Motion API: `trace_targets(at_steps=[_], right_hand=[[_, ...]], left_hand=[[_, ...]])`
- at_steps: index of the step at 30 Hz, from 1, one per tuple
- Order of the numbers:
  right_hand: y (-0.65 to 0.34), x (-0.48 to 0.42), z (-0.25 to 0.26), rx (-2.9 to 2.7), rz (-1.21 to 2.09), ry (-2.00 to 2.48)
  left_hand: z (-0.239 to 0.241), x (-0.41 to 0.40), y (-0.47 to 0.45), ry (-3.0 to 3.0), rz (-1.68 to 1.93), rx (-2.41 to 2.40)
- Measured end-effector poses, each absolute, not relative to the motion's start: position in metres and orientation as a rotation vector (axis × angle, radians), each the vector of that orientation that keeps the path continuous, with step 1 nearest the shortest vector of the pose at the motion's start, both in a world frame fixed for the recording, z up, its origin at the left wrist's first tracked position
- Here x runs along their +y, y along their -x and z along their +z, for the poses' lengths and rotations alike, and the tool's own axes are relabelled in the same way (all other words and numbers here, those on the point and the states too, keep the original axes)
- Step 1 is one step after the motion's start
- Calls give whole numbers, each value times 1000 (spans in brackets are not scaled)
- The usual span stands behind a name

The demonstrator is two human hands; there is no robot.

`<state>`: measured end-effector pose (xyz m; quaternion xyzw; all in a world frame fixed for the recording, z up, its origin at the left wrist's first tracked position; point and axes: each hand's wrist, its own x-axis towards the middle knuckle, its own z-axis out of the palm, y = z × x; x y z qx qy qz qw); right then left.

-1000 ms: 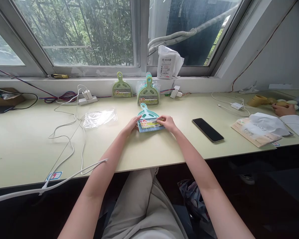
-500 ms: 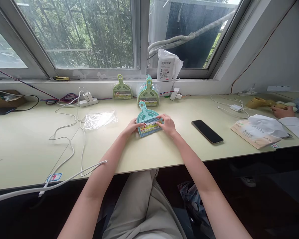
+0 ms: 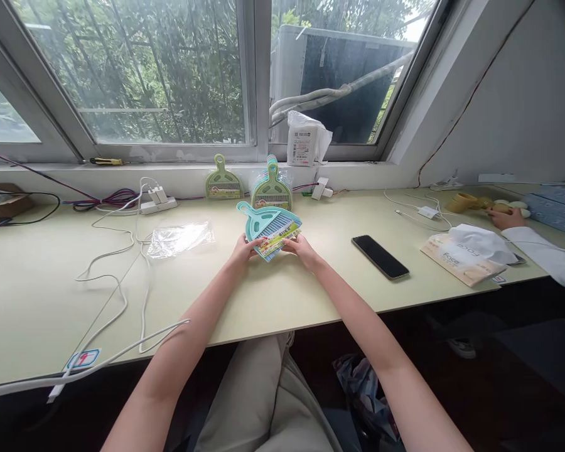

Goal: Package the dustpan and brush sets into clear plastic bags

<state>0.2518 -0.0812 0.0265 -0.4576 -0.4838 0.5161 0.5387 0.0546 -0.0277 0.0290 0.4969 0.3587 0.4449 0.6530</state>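
Observation:
Between my two hands is a turquoise mini dustpan with a brush (image 3: 267, 226) set in it and a yellow printed label across the bristles. It tilts, its handle pointing up and left. My left hand (image 3: 245, 248) grips the lower left edge, thumb on the front. At the lower right edge my right hand (image 3: 301, 248) pinches it, the fingers partly hidden behind. Just beyond stands a stack of wrapped dustpan sets (image 3: 272, 185), green at the front. One more green dustpan set (image 3: 224, 182) leans on the wall to its left.
Clear plastic wrap (image 3: 181, 239) lies left of my hands, near white cables and a power strip (image 3: 159, 205). To the right are a black phone (image 3: 380, 257) and a tissue pack (image 3: 466, 254). Another person's hand (image 3: 506, 218) reaches in at far right, near a yellow object.
The dustpan set has turned anticlockwise, its handle swinging left. My right hand has slid from the label's front to the lower right edge. The view has shifted slightly.

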Motion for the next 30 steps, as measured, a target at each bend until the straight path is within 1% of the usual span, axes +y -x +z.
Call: trace_targets(at_steps=[5, 16, 23, 30], right_hand=[[-255, -77, 25, -993, 1156, 1156], [-256, -75, 25, -974, 1175, 1205], [-258, -76, 24, -1058, 1311, 1147], [-257, -78, 25, -1060, 1274, 1171]], left_hand=[[36, -38, -57, -1326, 857, 786], [42, -42, -57, -1455, 885, 811], [50, -46, -55, -1446, 887, 829], [47, -45, -58, -1494, 877, 856]])
